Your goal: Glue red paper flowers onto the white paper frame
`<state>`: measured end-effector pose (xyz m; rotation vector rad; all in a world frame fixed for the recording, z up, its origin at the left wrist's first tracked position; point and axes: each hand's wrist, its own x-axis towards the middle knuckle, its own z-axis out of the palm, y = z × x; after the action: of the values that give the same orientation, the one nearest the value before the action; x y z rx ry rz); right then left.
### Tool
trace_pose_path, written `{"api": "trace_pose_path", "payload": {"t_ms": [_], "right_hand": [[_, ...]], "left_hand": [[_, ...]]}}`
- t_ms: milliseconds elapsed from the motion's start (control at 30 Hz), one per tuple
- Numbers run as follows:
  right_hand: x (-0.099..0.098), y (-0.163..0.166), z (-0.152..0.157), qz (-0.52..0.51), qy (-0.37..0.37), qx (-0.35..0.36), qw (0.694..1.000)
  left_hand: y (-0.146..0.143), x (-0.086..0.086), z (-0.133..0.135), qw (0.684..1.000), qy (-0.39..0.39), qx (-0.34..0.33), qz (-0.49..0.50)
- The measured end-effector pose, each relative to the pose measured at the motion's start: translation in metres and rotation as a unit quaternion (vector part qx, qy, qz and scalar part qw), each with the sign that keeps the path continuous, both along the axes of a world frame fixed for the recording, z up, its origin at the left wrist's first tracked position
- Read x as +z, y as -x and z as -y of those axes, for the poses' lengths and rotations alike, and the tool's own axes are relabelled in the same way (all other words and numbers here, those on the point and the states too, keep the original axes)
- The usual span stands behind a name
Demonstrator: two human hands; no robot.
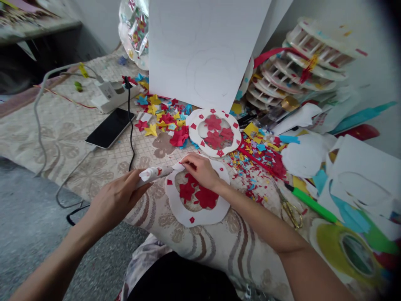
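My left hand [117, 196] is closed round a white glue tube [155, 172] whose tip points right. My right hand [202, 169] pinches something small at the upper rim of a white paper ring [180, 209] that lies on the patterned cloth in front of me. Red paper flowers [197, 193] fill the ring's centre, and small red squares dot its rim. A second, similar ring with red flowers [214, 131] lies just beyond it. What my right fingers pinch is too small to name.
A dark phone [109, 127] with a black cable lies at left, near a white power strip [109, 94]. Cut paper stars and scraps [159, 119] litter the middle. Scissors [290, 209] and a green marker [310, 202] lie at right. A white board [203, 50] leans behind, stacked plates [300, 62] beside it.
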<state>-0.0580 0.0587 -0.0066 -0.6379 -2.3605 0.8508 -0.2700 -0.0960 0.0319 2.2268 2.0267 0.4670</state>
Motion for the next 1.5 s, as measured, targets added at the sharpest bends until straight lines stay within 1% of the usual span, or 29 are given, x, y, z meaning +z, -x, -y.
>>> {"api": "trace_pose_path", "payload": {"t_ms": [100, 167, 233, 367, 500, 567, 633, 700, 767, 833, 900, 1067, 1233, 1267, 1400, 1433, 1500], "right_hand": [[-0.002, -0.002, 0.001, 0.047, -0.112, 0.047, 0.991], [-0.003, -0.003, 0.001, 0.086, -0.184, 0.066, 0.977], [-0.002, -0.004, 0.001, 0.114, -0.236, 0.079, 0.962], [0.001, -0.001, 0.003, 0.142, -0.285, 0.092, 0.943], [-0.002, -0.001, 0.007, 0.171, -0.318, 0.103, 0.927], [-0.005, -0.004, 0.01, 0.182, -0.32, 0.109, 0.923], [-0.007, -0.01, 0.012, 0.18, -0.301, 0.112, 0.93], [-0.006, -0.016, 0.012, 0.165, -0.254, 0.113, 0.946], [-0.004, -0.02, 0.01, 0.138, -0.182, 0.101, 0.968], [-0.001, -0.022, 0.008, 0.114, -0.118, 0.083, 0.983], [0.0, -0.022, 0.007, 0.105, -0.094, 0.074, 0.987], [-0.002, -0.021, 0.01, 0.119, -0.128, 0.104, 0.979], [0.0, -0.02, 0.008, 0.084, -0.066, 0.075, 0.991], [0.0, -0.02, 0.008, 0.088, -0.072, 0.08, 0.99], [0.002, -0.017, 0.011, 0.121, -0.14, 0.123, 0.975], [0.003, -0.018, 0.013, 0.118, -0.147, 0.118, 0.975], [0.008, -0.023, 0.016, 0.093, -0.142, 0.085, 0.982]], "left_hand": [[0.005, 0.0, 0.005, 0.999, -0.024, 0.019, 0.009], [0.009, -0.001, 0.007, 0.998, -0.043, 0.033, 0.01], [0.013, -0.001, 0.008, 0.997, -0.053, 0.049, 0.008], [0.018, -0.002, 0.009, 0.994, -0.066, 0.09, 0.009], [0.022, -0.002, 0.011, 0.99, -0.071, 0.12, 0.018], [0.025, -0.003, 0.012, 0.988, -0.067, 0.134, 0.024], [0.026, -0.004, 0.013, 0.988, -0.06, 0.142, 0.029], [0.028, -0.005, 0.015, 0.987, -0.051, 0.15, 0.036], [0.029, -0.007, 0.016, 0.986, -0.042, 0.158, 0.042], [0.029, -0.008, 0.016, 0.984, -0.04, 0.165, 0.045], [0.03, -0.008, 0.017, 0.984, -0.043, 0.168, 0.045], [0.031, -0.007, 0.016, 0.98, -0.054, 0.183, 0.048], [0.029, -0.01, 0.013, 0.974, -0.057, 0.202, 0.088], [0.028, -0.011, 0.012, 0.971, -0.055, 0.209, 0.102], [0.017, -0.011, 0.001, 0.952, -0.017, 0.242, 0.185], [0.014, -0.011, -0.003, 0.945, -0.007, 0.248, 0.214], [0.009, -0.013, -0.012, 0.926, 0.005, 0.255, 0.279]]}}
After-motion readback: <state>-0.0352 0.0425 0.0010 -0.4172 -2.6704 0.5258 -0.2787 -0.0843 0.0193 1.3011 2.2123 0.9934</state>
